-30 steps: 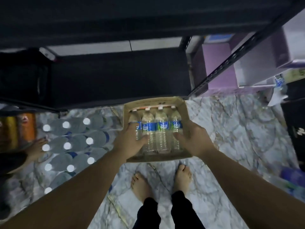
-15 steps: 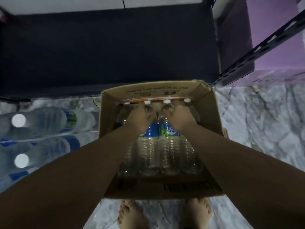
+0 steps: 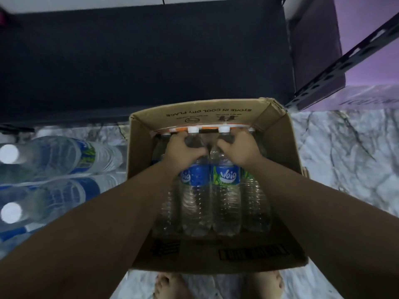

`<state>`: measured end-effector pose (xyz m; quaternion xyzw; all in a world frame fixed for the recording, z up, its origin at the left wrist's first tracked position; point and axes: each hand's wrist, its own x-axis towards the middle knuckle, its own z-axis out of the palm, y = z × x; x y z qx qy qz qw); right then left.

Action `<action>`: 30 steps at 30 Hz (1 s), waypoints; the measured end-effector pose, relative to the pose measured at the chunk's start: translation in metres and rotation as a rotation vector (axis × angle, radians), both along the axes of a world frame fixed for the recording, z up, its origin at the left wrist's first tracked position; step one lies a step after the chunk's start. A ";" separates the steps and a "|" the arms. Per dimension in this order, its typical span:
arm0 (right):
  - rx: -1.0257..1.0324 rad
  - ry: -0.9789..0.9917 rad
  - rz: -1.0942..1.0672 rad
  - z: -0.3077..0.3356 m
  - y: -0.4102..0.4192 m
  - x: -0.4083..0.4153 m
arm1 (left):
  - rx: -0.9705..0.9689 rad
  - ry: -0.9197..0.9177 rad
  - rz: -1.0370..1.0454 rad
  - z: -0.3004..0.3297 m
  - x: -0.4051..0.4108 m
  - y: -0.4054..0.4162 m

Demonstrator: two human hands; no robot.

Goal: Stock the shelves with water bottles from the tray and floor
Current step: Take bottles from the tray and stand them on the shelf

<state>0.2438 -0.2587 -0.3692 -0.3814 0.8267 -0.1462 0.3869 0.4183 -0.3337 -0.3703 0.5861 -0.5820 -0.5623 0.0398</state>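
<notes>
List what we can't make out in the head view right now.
- Outer two bottles in the cardboard tray: necks hidden by the left hand and right hand.
- Bottles on the floor: blurred, cut off by the left edge.
- Shelf: too dark to read.
- Feet: cropped by the bottom edge.

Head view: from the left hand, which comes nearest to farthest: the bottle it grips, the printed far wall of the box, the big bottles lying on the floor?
1. Bottle gripped by the left hand, inside the cardboard box.
2. Printed far wall, just beyond the caps.
3. Big bottles on the floor, off to the left, outside the box.
</notes>
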 end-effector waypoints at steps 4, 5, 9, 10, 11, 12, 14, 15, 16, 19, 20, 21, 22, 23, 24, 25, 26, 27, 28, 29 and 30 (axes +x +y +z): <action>-0.140 -0.346 -0.172 0.034 0.026 0.003 | 0.119 0.261 0.065 0.039 0.016 0.019; -0.157 -0.446 -0.190 0.039 0.035 0.005 | 0.144 0.296 0.053 0.046 0.022 0.024; -0.128 -0.567 -0.205 0.043 0.065 0.012 | 0.134 0.314 -0.029 0.051 0.045 0.042; -0.111 -0.536 -0.220 0.042 0.067 0.014 | 0.112 0.284 -0.040 0.049 0.046 0.047; -0.106 -0.517 -0.247 0.041 0.068 0.016 | 0.090 0.245 -0.037 0.047 0.047 0.049; -0.108 -0.494 -0.261 0.040 0.068 0.017 | 0.074 0.222 -0.035 0.045 0.046 0.051; -0.119 -0.452 -0.237 0.044 0.066 0.018 | 0.053 0.222 -0.031 0.046 0.044 0.051; -0.134 -0.428 -0.222 0.047 0.066 0.018 | 0.041 0.237 -0.030 0.048 0.045 0.050; -0.159 -0.412 -0.206 0.052 0.067 0.019 | 0.027 0.254 -0.032 0.053 0.046 0.050; -0.237 -0.346 -0.150 0.077 0.071 0.025 | -0.036 0.297 -0.009 0.082 0.051 0.054; -0.266 -0.330 -0.142 0.089 0.071 0.027 | -0.055 0.316 0.007 0.096 0.053 0.056; -0.292 -0.315 -0.132 0.104 0.070 0.029 | -0.072 0.329 0.026 0.111 0.056 0.057; -0.315 -0.306 -0.122 0.122 0.068 0.030 | -0.083 0.340 0.042 0.128 0.059 0.056; -0.332 -0.301 -0.110 0.141 0.067 0.031 | -0.092 0.344 0.055 0.146 0.062 0.056; -0.351 -0.302 -0.102 0.161 0.067 0.031 | -0.098 0.349 0.060 0.166 0.065 0.056; -0.367 -0.302 -0.095 0.183 0.067 0.031 | -0.106 0.351 0.060 0.188 0.068 0.056; -0.384 -0.305 -0.094 0.205 0.069 0.031 | -0.116 0.354 0.062 0.211 0.070 0.057; -0.397 -0.314 -0.094 0.228 0.070 0.031 | -0.128 0.356 0.069 0.234 0.073 0.058; -0.409 -0.329 -0.095 0.252 0.072 0.032 | -0.143 0.358 0.077 0.258 0.075 0.059; -0.416 -0.334 -0.091 0.277 0.074 0.032 | -0.159 0.360 0.083 0.283 0.077 0.060; -0.422 -0.338 -0.085 0.304 0.076 0.032 | -0.179 0.361 0.088 0.308 0.080 0.061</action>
